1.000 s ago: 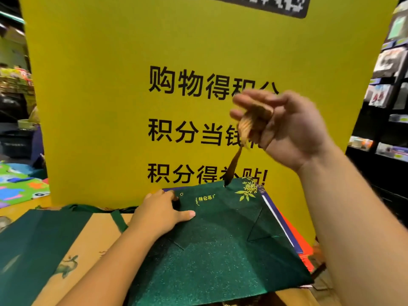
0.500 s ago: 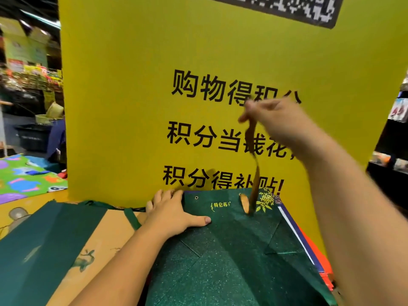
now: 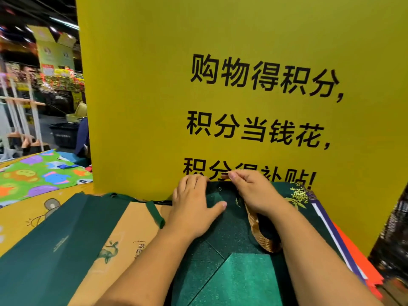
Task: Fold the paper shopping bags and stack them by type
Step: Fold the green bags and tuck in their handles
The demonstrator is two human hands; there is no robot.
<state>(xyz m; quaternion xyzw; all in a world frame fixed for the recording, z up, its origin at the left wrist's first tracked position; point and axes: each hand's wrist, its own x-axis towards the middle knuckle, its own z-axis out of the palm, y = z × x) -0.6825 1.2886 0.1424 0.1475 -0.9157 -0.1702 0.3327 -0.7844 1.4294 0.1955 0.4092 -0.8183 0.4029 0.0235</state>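
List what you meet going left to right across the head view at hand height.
Colourful cartoon mat → green ribbon handle → left hand → right hand → gold flower print → orange bag edge.

The right hand [image 3: 254,193] covers the upper run of the gold ribbon handle [image 3: 263,235]; only a brown sliver shows at its grip. Both hands hide parts of the bottom character line on the yellow sign [image 3: 242,96], whose top and right side the frame cuts off. The left hand [image 3: 194,208] covers part of the rim of the glitter green bag [image 3: 234,274]; the lower frame edge cuts the bag off. The stacked bags [image 3: 357,261] beneath show edges only. The left forearm [image 3: 154,261] hides part of the kraft bag [image 3: 123,228] print. The shop shelves [image 3: 55,76] are blurred.
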